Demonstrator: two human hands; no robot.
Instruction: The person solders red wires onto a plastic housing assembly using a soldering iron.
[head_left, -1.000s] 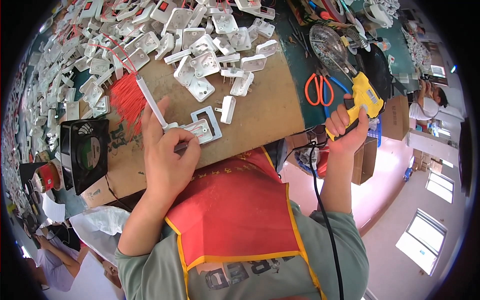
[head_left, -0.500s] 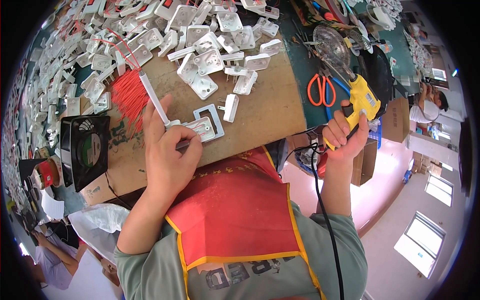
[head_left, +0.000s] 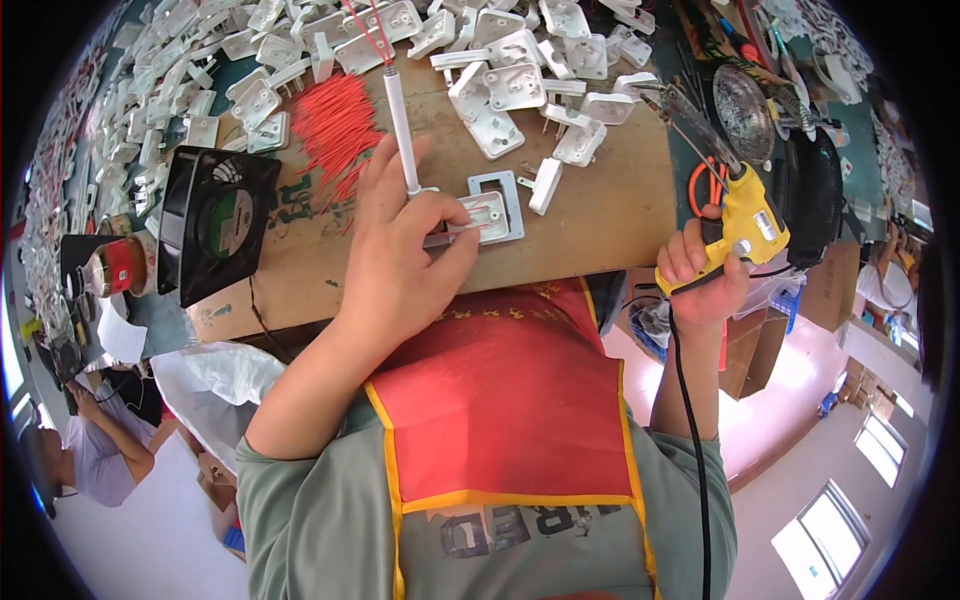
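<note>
Both are closed: my left grip (head_left: 398, 252) pinches something I cannot make out at the white housing (head_left: 490, 213) mid-frame, my right grip (head_left: 705, 278) wraps the yellow soldering gun (head_left: 752, 222), its tip now nearer that work.

Right of the right hand's fingers (head_left: 680, 262), the yellow soldering gun (head_left: 744, 205) carries a small white label (head_left: 767, 225), its dark print too fine to read. Left of the left hand's fingers (head_left: 432, 212), the black fan (head_left: 172, 228) has a green label (head_left: 231, 222), and farther left a jar wears a red label (head_left: 119, 265), both illegible. Below those fingers, small yellow characters edge the red apron (head_left: 510, 410); well below, worn dark capitals, upside down, mark the grey-green shirt (head_left: 330, 500).
</note>
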